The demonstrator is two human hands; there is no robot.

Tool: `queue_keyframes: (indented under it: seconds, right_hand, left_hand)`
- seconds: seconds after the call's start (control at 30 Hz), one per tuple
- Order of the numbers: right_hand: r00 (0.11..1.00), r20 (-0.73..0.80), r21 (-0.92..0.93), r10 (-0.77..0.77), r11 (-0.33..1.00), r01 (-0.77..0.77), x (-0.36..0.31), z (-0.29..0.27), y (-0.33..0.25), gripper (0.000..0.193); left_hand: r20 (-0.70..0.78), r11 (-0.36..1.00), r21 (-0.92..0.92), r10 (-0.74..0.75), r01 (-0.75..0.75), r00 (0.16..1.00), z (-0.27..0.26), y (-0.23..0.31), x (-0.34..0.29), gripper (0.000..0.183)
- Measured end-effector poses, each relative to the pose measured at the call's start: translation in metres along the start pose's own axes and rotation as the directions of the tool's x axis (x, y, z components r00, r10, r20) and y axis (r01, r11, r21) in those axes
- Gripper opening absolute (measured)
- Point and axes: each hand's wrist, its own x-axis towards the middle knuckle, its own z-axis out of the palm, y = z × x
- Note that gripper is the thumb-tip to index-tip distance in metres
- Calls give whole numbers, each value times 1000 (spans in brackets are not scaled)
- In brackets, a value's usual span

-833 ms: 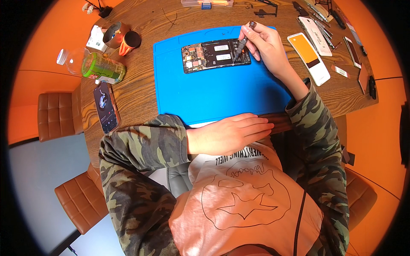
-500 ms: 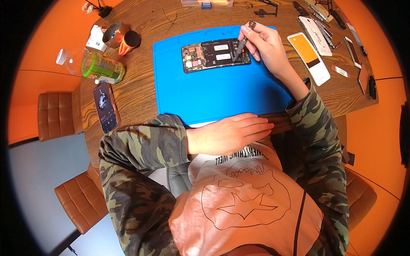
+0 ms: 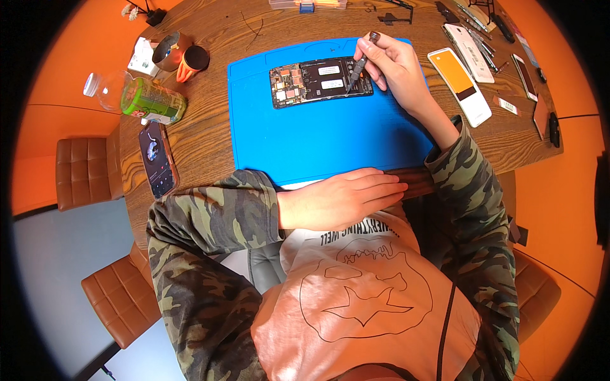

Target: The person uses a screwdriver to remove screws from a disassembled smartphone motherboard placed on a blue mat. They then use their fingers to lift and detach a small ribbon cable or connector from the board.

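An opened smartphone (image 3: 295,94) lies on the blue mat (image 3: 318,143), its circuit board bare at the left and its black battery area in the middle. In my right hand (image 3: 401,75) is a dark screwdriver (image 3: 358,68), gripped between thumb and fingers with its cap end upward. Its thin tip points down at the lower right part of the phone; whether it sits in a screw is too small to tell. My left hand (image 3: 348,200) rests flat along the front edge of the mat, fingers stretched to the right and holding nothing.
Left of the mat stand a green-labelled bottle (image 3: 152,101), an orange cup (image 3: 192,62) and a lit phone (image 3: 157,159). To the right lie a white phone with a yellow panel (image 3: 456,79), a white phone shell (image 3: 470,56) and several tools. A plastic box (image 3: 330,4) sits at the back.
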Motion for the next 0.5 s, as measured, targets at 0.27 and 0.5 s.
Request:
queue_keyframes:
  seconds: [0.27, 0.5]
  right_hand:
    - [1000, 6, -4, -6, 1000, 6, 0, 0, 0, 34]
    - [1000, 4, -7, -11, 1000, 11, 0, 0, 0, 34]
  left_hand:
    - [-2, 999, 37, 5, -4, 1000, 1, 0, 0, 62]
    - [-9, 1000, 7, -4, 4, 1000, 0, 0, 0, 58]
